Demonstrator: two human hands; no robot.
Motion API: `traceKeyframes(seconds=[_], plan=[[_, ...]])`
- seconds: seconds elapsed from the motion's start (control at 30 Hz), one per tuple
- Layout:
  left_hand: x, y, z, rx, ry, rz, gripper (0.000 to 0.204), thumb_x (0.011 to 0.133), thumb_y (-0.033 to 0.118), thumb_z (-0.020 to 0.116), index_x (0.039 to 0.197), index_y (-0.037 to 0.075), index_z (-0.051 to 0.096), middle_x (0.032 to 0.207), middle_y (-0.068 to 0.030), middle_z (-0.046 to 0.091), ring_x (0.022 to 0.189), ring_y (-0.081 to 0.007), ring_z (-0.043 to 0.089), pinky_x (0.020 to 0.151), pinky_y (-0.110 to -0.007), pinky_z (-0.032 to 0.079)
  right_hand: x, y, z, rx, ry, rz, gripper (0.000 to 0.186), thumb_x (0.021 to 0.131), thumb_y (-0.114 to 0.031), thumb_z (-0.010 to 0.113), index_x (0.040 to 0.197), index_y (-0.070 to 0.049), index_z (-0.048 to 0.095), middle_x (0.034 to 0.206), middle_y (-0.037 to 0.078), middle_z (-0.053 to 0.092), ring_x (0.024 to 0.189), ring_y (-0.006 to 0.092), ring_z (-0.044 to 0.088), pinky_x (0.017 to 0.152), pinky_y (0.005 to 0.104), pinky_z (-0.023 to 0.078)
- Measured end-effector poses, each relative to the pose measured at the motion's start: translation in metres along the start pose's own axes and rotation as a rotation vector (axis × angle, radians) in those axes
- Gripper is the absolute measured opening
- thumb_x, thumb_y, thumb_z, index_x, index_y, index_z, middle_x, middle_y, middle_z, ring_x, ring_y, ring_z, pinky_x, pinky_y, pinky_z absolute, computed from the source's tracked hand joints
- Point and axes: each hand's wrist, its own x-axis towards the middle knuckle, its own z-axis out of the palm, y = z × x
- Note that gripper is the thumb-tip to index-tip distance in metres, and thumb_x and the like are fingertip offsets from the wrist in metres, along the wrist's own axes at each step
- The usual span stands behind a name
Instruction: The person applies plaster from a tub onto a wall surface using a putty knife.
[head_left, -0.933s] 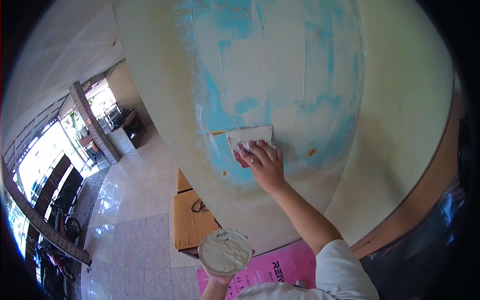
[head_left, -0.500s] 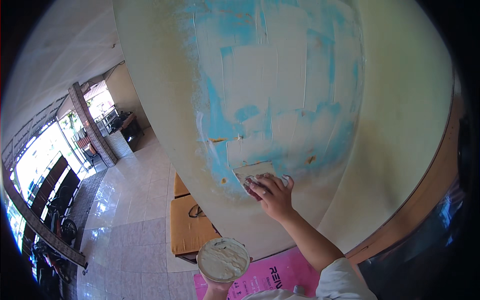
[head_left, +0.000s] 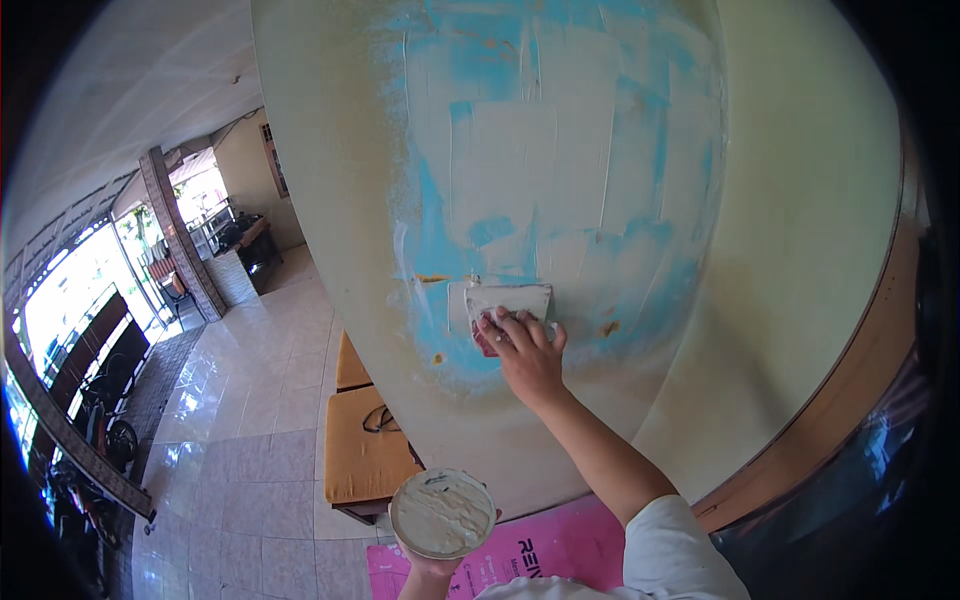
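My right hand (head_left: 530, 365) is closed around a putty knife (head_left: 508, 298) with a wide, pale-smeared blade and a dark red grip. Its blade lies against the wall (head_left: 505, 160), where whitish putty strokes cover a patch of blue paint. A few orange-brown spots show through near the blade. Lower down, my left hand (head_left: 430, 563) supports a round tub (head_left: 443, 513) of creamy white putty from below. The putty's surface is scraped and uneven. Most of the left hand's fingers are hidden under the tub.
An orange-topped bench (head_left: 368, 455) with a dark cable on it stands left of the tub. Pink sheeting (head_left: 585, 540) lies on the floor below. A wooden frame (head_left: 815, 425) edges the wall at right. Motorbikes (head_left: 95, 490) stand far left beside a gate.
My right hand has slid the putty knife up the wall, over the lower blue patch. The tub stays in my left hand, and the view has shifted slightly.
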Motion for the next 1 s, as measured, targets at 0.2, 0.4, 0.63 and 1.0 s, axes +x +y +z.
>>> traceKeyframes(seconds=[0.2,0.4,0.63,1.0], plan=[[0.000,0.000,0.007,-0.110,-0.086,-0.047,0.082,0.091,0.072,0.047,0.151,0.015,0.040,0.150,-0.0210,0.044,0.139,-0.0467,0.041,0.109,-0.080,0.026,-0.015,-0.003,-0.013,0.061,-0.099,0.001,0.048,0.087,-0.014,0.064,0.133,-0.029,0.063,0.133,-0.004,0.060,0.117,0.0197,0.055,0.095,0.0534,0.031],[0.001,-0.003,0.000,-0.119,-0.099,-0.018,0.084,0.090,0.072,0.048,0.150,0.014,0.040,0.150,-0.0213,0.044,0.139,-0.0464,0.041,0.108,-0.080,0.028,0.032,0.025,-0.036,0.401,-0.014,0.117,0.022,0.083,-0.013,0.074,0.102,-0.016,0.066,0.093,0.002,0.069,0.086,0.0226,0.064,0.084,0.0414,0.039],[-0.001,-0.008,-0.007,-0.049,-0.096,0.051,0.087,0.090,0.072,0.048,0.152,0.012,0.036,0.151,-0.0216,0.042,0.139,-0.0462,0.041,0.109,-0.080,0.027,0.073,0.053,-0.024,0.821,-0.021,0.362,0.034,0.083,-0.014,0.073,0.115,-0.011,0.062,0.093,0.009,0.070,0.079,0.0285,0.067,0.078,0.0401,0.044],[0.000,-0.005,-0.002,-0.089,-0.137,0.026,0.086,0.091,0.071,0.049,0.154,0.014,0.032,0.153,-0.0173,0.040,0.139,-0.0447,0.041,0.110,-0.078,0.029,0.087,0.063,-0.020,0.195,-0.023,0.132,0.041,0.083,-0.030,0.078,0.117,-0.014,0.060,0.099,0.007,0.059,0.094,0.0273,0.060,0.082,0.0437,0.037]])
